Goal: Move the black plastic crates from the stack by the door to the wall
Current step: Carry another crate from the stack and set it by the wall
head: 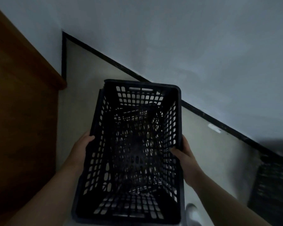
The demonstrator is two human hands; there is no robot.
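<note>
A: How are the hands sitting?

B: Both forearms are reaching forward from the bottom edge of the head view. The left hand [82, 145] is gripping the left long rim of the black crate [132, 154], with the fingertips curling over the top edge and the palm lying against the outer wall. The right hand [184, 156] is clasping the right long rim, with the thumb hooking inside over the lattice and the rest of the hand wrapping the outside. Both are closing firmly on the plastic, neither is spreading flat.

A: And the crate itself?

B: It is hanging between the two hands above the pale floor [82, 75], open side facing up at the camera, its far short end pointing towards the wall [186, 38]. It is black plastic, rectangular, with lattice sides and a perforated bottom, and a slot handle is showing in the far short wall. A second rim seems to be peeking out along its upper left side, though in this dim light I cannot tell whether another crate is nesting beneath.

A: What is lying around it?

B: A black skirting strip [121, 66] is running along the foot of the wall, a brown wooden door [20, 111] is filling the left side, and a blurred dark crate-like shape [271, 185] is sitting by the wall at far right.
</note>
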